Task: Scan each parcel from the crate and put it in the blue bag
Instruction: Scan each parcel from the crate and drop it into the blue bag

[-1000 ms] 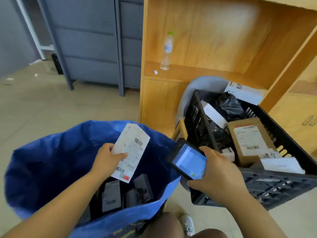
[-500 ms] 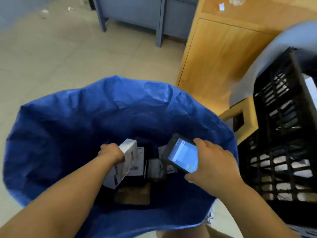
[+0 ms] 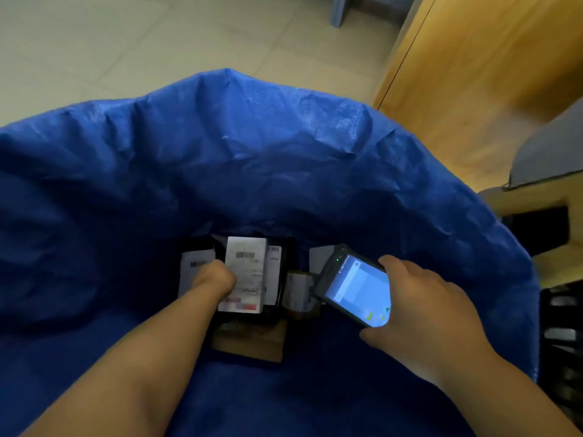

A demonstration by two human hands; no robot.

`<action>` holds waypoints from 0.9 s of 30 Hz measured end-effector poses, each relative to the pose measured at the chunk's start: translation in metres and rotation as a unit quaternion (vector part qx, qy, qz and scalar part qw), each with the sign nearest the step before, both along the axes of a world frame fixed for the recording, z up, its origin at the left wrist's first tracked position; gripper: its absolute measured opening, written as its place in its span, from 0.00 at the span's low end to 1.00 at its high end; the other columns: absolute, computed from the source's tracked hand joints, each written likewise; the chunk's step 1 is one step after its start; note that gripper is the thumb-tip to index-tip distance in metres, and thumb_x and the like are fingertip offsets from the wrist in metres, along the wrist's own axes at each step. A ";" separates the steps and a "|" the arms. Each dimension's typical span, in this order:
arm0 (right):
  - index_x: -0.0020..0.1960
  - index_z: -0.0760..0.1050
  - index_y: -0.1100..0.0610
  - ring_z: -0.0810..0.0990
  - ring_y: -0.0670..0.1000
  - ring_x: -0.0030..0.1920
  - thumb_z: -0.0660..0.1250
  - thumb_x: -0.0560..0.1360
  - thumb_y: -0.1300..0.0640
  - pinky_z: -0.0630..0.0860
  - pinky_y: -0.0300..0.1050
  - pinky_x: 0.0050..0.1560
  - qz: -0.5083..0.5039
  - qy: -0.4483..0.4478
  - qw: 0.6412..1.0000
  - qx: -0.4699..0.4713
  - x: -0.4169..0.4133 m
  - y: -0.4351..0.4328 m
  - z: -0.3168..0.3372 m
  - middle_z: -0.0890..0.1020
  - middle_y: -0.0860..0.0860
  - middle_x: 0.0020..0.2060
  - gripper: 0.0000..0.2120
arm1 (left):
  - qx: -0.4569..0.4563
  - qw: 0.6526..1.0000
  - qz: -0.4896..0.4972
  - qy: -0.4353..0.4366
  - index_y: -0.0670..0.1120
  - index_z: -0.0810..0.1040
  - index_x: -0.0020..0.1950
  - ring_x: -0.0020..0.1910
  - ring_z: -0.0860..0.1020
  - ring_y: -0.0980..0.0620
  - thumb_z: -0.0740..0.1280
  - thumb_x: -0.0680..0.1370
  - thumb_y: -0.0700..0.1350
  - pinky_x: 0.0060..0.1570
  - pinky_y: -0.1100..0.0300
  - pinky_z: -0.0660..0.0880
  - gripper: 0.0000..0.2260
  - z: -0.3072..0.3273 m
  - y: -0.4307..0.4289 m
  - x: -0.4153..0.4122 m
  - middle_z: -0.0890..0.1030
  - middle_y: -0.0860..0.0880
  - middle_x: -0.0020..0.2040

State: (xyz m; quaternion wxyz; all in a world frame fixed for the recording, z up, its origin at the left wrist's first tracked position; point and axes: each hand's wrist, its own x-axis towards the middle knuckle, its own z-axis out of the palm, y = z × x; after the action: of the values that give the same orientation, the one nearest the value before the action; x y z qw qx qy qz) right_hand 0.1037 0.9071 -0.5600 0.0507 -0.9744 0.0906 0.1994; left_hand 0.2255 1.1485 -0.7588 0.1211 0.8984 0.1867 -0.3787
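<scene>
Parcel (image 3: pixel 244 272) gripped by left hand (image 3: pixel 214 277) inside blue bag (image 3: pixel 284 152); right hand (image 3: pixel 419 310) grips scanner (image 3: pixel 356 288).

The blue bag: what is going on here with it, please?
A person is putting a parcel into the blue bag. Their left hand reaches deep inside and grips a white-labelled parcel, down at the bottom among other parcels, one of them a brown box. Their right hand holds a handheld scanner with its screen lit, over the bag's right side. The crate shows only as a dark, blurred edge on the right.
</scene>
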 end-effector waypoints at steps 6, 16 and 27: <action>0.57 0.60 0.45 0.70 0.47 0.45 0.71 0.60 0.39 0.65 0.44 0.41 -0.007 -0.012 1.000 0.001 -0.002 0.000 0.014 0.71 0.42 0.47 0.32 | 0.015 0.992 -0.116 0.047 0.44 0.75 0.61 0.48 0.76 0.47 0.62 0.79 0.46 0.47 0.56 0.74 0.13 0.014 0.006 -0.010 0.78 0.43 0.56; 0.58 0.62 0.48 0.73 0.51 0.47 0.71 0.58 0.39 0.64 0.46 0.39 -0.056 -0.058 0.993 -0.086 -0.046 -0.004 0.097 0.73 0.44 0.49 0.33 | -0.038 0.944 -0.312 -0.097 0.47 0.76 0.57 0.53 0.77 0.46 0.62 0.78 0.50 0.49 0.55 0.75 0.12 0.131 -0.023 -0.014 0.78 0.46 0.56; 0.61 0.63 0.47 0.75 0.51 0.47 0.70 0.56 0.37 0.69 0.45 0.38 -0.183 -0.155 0.968 -0.076 -0.198 -0.023 0.192 0.74 0.45 0.50 0.37 | -0.170 0.857 -0.403 -0.272 0.55 0.76 0.51 0.52 0.77 0.52 0.64 0.77 0.58 0.52 0.53 0.76 0.09 0.288 -0.081 -0.094 0.79 0.55 0.52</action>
State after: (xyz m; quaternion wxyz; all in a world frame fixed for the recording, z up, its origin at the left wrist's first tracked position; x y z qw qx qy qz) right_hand -0.0939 0.8837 -0.3678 0.0250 -0.9613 0.2730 0.0257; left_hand 0.1320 1.0679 -0.4706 0.1545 0.9278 -0.2993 -0.1605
